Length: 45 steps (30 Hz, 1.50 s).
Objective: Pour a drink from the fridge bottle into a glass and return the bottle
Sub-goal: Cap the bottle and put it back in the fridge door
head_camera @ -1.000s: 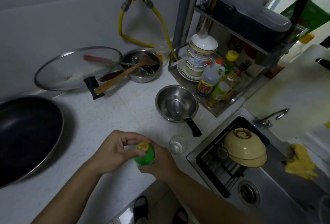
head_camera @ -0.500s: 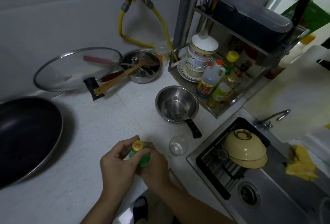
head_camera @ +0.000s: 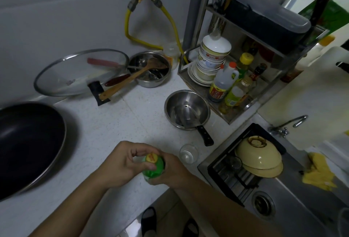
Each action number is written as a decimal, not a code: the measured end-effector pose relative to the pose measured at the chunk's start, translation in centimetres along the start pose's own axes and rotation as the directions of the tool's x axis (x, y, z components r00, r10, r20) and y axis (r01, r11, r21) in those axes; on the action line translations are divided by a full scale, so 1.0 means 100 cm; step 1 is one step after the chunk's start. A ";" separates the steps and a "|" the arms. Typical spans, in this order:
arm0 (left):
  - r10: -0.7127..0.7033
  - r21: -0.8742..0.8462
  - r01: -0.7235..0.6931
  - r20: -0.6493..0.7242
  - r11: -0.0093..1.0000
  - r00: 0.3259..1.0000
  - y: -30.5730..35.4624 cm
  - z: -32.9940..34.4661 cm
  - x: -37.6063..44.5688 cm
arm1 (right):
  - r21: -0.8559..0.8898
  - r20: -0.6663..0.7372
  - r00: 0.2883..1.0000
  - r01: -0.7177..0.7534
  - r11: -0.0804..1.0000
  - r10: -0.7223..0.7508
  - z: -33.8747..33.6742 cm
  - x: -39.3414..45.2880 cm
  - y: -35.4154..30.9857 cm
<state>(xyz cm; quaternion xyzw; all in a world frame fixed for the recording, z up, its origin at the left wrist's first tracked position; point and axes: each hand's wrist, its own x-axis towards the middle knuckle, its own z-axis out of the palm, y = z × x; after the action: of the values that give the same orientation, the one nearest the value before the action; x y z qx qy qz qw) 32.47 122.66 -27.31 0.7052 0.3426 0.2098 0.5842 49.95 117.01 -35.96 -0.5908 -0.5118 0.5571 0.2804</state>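
Note:
A green bottle (head_camera: 155, 168) with a yellow-and-red cap (head_camera: 152, 157) stands upright at the front edge of the white counter (head_camera: 120, 123). My left hand (head_camera: 120, 163) pinches the cap between thumb and fingers. My right hand (head_camera: 171, 170) wraps the bottle's body from the right, hiding most of it. A small clear glass (head_camera: 188, 154) stands on the counter just right of my hands, apart from them.
A steel pan with a black handle (head_camera: 187, 112) sits behind the glass. A black wok (head_camera: 28, 142) fills the left. A sink (head_camera: 283, 189) with a yellow bowl (head_camera: 259, 156) lies to the right. A rack of bottles and bowls (head_camera: 226, 77) stands at the back.
My left hand has shifted its hold round the cap, wrist swinging back toward the left. The bottle and right hand stay in the same spot; the glass has not moved.

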 end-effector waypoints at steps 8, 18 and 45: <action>-0.040 -0.065 0.014 -0.428 0.998 0.903 -0.010 0.032 -0.012 | 0.057 -0.123 0.991 -0.038 0.998 0.045 0.015 -0.005 0.006; -0.002 0.083 0.071 -0.634 0.994 0.774 0.000 0.055 -0.023 | 0.028 -0.294 0.955 -0.031 0.999 0.038 0.048 -0.011 0.004; -0.045 -0.007 0.045 -0.122 0.999 0.992 -0.017 0.006 -0.002 | 0.042 0.026 0.999 -0.021 0.999 0.020 0.004 0.011 0.013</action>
<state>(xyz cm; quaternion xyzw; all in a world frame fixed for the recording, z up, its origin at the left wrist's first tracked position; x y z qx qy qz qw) 32.35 122.25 -29.05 0.6821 0.3930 0.2399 0.5681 49.84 117.52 -37.64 -0.5827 -0.4973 0.5784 0.2804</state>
